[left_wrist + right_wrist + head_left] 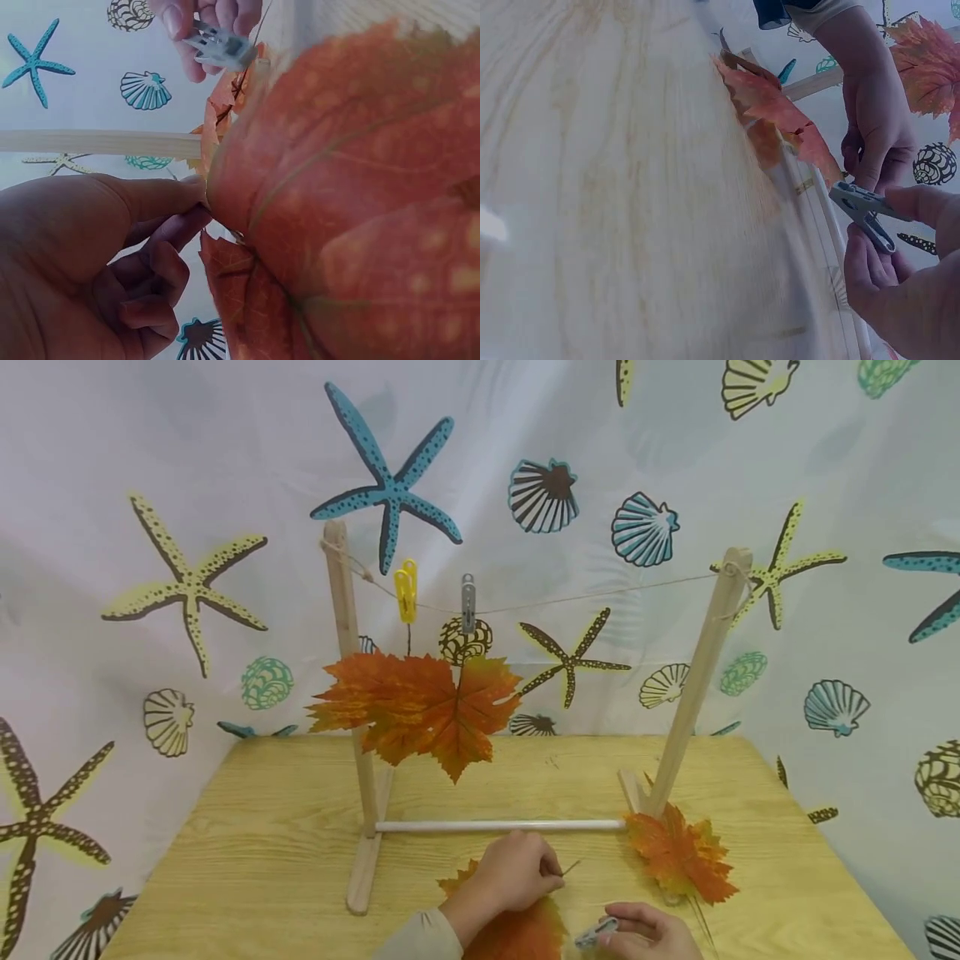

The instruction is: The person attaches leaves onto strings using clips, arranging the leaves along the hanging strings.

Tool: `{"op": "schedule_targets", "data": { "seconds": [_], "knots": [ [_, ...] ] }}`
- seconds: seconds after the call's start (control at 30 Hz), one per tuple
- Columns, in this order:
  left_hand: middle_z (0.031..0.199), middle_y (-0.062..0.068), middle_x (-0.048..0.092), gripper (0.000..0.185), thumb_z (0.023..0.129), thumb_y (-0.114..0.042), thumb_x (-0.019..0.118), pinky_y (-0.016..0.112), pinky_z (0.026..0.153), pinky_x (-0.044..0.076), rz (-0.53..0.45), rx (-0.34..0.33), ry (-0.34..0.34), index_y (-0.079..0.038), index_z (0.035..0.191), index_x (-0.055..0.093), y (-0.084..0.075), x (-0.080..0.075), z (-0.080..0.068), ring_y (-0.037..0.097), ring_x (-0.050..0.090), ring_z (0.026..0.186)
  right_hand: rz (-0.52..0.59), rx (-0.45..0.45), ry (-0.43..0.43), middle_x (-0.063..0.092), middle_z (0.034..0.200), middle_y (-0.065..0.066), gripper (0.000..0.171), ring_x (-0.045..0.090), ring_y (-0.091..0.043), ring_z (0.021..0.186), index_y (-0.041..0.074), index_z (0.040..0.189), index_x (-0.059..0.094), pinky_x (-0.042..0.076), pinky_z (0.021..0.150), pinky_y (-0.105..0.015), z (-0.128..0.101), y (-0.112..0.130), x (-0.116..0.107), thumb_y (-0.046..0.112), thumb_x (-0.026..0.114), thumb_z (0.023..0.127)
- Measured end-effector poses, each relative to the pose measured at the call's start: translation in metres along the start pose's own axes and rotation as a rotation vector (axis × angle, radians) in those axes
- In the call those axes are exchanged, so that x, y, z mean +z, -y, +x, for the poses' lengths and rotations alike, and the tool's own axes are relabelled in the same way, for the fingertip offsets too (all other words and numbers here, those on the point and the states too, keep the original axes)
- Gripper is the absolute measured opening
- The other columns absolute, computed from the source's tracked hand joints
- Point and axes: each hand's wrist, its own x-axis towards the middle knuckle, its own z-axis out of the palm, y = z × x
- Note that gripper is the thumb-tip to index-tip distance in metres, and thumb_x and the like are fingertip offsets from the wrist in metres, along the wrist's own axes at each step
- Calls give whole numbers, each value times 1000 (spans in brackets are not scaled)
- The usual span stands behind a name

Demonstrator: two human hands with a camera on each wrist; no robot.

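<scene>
1. My left hand (513, 870) pinches the stem of an orange leaf (517, 931) between thumb and fingers; the leaf lies on the wooden table (247, 852) just under this hand.
2. My right hand (648, 932) holds a grey clothespin (596, 932) in curled fingers, near the left hand.
3. Beyond both hands stands a wooden rack (348, 693) with a string (600, 596), where two leaves (420, 706) hang.
4. More leaves (681, 853) lie beyond my right hand.
</scene>
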Motion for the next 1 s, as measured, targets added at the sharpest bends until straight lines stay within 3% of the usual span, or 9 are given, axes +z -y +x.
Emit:
{"op": "schedule_targets", "data": {
  "seconds": [0.2, 0.43, 0.7, 0.87, 1.0],
  "knots": [
    [65, -18, 60, 11, 80, -32, 72, 23, 52, 44, -136, -116, -41, -23, 74, 73, -1, -7, -4, 0, 53, 57, 2, 10, -17, 67, 102, -10, 62, 64, -20, 92, -5, 123, 55, 52, 76, -34, -1, 7, 4, 31, 75, 77],
    [65, -13, 61, 14, 80, -32, 72, 26, 51, 45, -270, -177, -92, -20, 72, 72, 1, -25, -8, 6, 55, 57, -43, -116, 53, 62, 115, -17, 61, 61, -23, 102, -5, 128, 51, 49, 85, -38, 3, 23, 6, 30, 70, 82],
    [67, -12, 64, 13, 80, -31, 73, 24, 53, 48, -379, -97, -137, -19, 74, 73, -13, -49, -14, 5, 58, 59, -98, -130, 52, 60, 119, -13, 54, 60, -22, 105, 3, 126, 55, 46, 89, -43, 3, 58, 8, 33, 69, 83],
    [67, -14, 64, 13, 78, -33, 74, 22, 53, 48, -368, -75, -205, -21, 74, 74, -22, -62, -19, 2, 58, 59, -113, -164, 71, 60, 117, -13, 50, 60, -23, 103, 4, 124, 57, 48, 86, -41, -1, 79, 6, 28, 70, 82],
    [67, -15, 64, 12, 77, -34, 74, 21, 53, 47, -347, -71, -242, -22, 74, 74, -28, -71, -23, 1, 58, 58, -167, -191, 33, 62, 112, -13, 49, 62, -22, 99, 6, 121, 61, 51, 81, -36, -5, 92, 6, 29, 72, 80]
  ]
}}
